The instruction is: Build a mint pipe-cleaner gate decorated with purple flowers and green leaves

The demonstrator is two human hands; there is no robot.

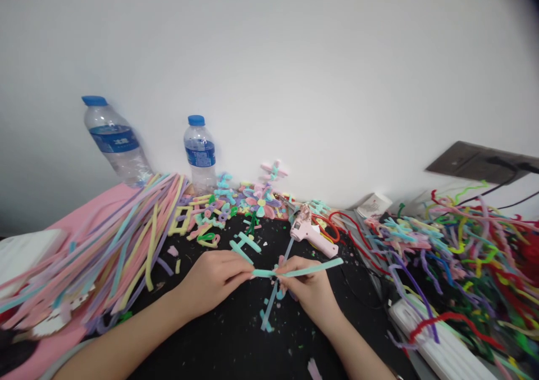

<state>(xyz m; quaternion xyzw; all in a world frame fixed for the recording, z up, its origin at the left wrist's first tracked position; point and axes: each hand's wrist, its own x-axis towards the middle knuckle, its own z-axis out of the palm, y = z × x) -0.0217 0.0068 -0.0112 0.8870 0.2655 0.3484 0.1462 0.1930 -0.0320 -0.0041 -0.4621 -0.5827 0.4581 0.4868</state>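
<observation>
A mint-green pipe cleaner (pixel 315 269) runs between my two hands above the black work surface (pixel 202 340). My left hand (pixel 217 276) pinches its left end between thumb and fingertips. Farther along, my right hand (pixel 309 290) is closed on it, and the free end sticks out past the fingers to the right. Just beyond my left fingertips lies an H-like shape of mint pipe cleaner pieces (pixel 245 246). A pink glue gun (pixel 314 238) rests beyond my right hand. Below the hands, a translucent glue stick (pixel 270 307) lies slantwise near small blue-green scraps.
Long pastel pipe cleaners (pixel 138 228) are heaped at left; a tangle of colourful ones (pixel 475 245) fills the right. Small finished shapes (pixel 261 203) line the wall. Two water bottles (pixel 201 155) stand at the back left. A white power strip (pixel 438 340) sits at lower right.
</observation>
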